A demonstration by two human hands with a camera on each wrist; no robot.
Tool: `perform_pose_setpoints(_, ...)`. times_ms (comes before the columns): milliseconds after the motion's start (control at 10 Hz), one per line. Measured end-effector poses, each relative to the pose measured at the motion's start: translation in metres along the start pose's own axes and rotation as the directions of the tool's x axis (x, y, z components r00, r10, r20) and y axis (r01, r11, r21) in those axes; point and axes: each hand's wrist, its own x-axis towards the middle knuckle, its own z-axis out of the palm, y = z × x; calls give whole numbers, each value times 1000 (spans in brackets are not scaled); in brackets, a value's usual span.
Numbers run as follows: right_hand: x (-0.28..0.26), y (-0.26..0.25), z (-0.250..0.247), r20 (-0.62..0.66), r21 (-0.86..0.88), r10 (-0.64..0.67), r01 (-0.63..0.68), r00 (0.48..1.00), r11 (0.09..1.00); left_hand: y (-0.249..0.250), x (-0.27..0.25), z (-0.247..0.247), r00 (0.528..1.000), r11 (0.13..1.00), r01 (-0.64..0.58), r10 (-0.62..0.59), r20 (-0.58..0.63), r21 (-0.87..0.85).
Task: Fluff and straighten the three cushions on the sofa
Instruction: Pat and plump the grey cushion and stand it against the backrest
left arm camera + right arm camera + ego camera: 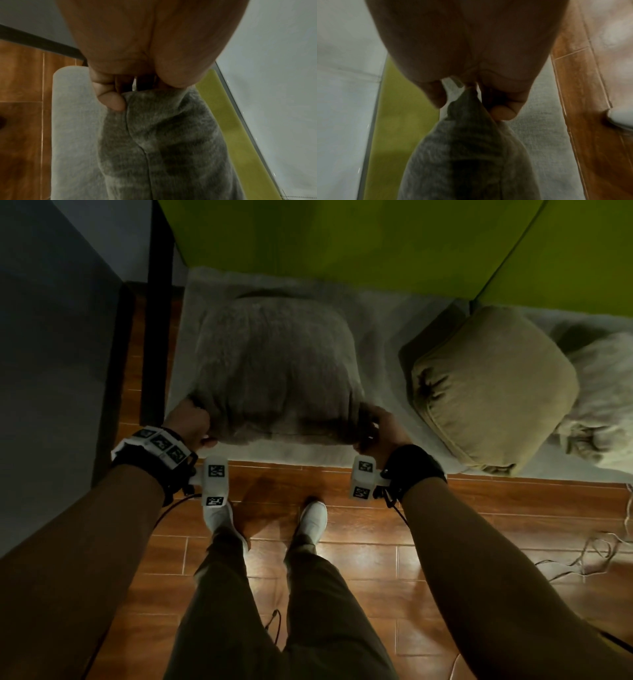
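A grey furry cushion [274,368] sits on the sofa's pale grey seat [383,323], in front of the green backrest [342,241]. My left hand [191,419] grips its near left corner, and my right hand [376,422] grips its near right corner. In the left wrist view my thumb [111,100] pinches the grey cushion [163,142] at the corner. The right wrist view shows my right hand [471,94] pinching a bunched corner of the grey cushion [462,148]. A tan cushion [493,385] lies to the right, and a pale furry cushion [603,392] is at the right edge.
A dark vertical post [159,313] and a grey wall [51,337] stand left of the sofa. Wooden floor [359,542] runs along the seat's front edge, with my white shoes [311,518] on it. Loose cables [603,549] lie on the floor at the right.
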Motion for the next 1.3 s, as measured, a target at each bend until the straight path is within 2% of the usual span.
perform_pose_setpoints(100, 5, -4, -6, -85, -141, 6, -18, 996, 990, 1, -5, -22, 996, 993, 5, -15, -88, -121)
perform_pose_setpoints(200, 17, -6, -14, -270, -313, -92, 3, 959, 950, -15, -2, -61, 976, 990, -8, -23, -218, -142)
perform_pose_setpoints(300, 19, -1, -16, -296, -435, -209, 62, 932, 898, -37, -3, -82, 909, 998, 27, -1, -417, 56)
perform_pose_setpoints(400, 16, 9, -14, -276, -266, -153, 78, 949, 961, -54, -5, -80, 921, 990, 35, 21, -389, 138)
perform_pose_setpoints(500, 4, 14, -23, -164, -80, -96, 83, 982, 993, -66, 8, -80, 960, 1000, 18, -10, -278, 26)
perform_pose_setpoints(600, -6, 17, -39, -44, 11, -48, 48, 998, 999, -61, 2, -77, 972, 999, 25, -29, -231, -24)
perform_pose_setpoints(700, -6, 20, -49, -127, -369, -100, 47, 987, 928, -51, -5, -67, 959, 999, -8, 18, -284, 37)
perform_pose_setpoints(800, 3, 21, -38, -151, -856, -409, 88, 900, 509, -33, -33, -52, 955, 997, -44, 59, -292, 58)
perform_pose_setpoints(900, 7, 27, -28, -192, -687, -527, 270, 828, 674, -44, -9, -57, 946, 989, -49, 92, -311, 143)
perform_pose_setpoints(1000, -2, 38, -36, -192, -120, -373, 355, 908, 927, -42, -3, -64, 945, 981, -48, 105, -310, 186)
perform_pose_setpoints(1100, -9, 51, -47, 0, 176, -287, 282, 958, 943, -39, 1, -67, 950, 978, -47, 107, -293, 204)
perform_pose_setpoints(1200, -6, 61, -47, -3, 168, -246, 243, 969, 955, -38, 3, -60, 961, 979, -21, 75, -266, 200)
perform_pose_setpoints(1300, -2, 61, -36, -205, 57, -205, 221, 957, 974, -36, -2, -53, 963, 968, -26, 92, -255, 250)
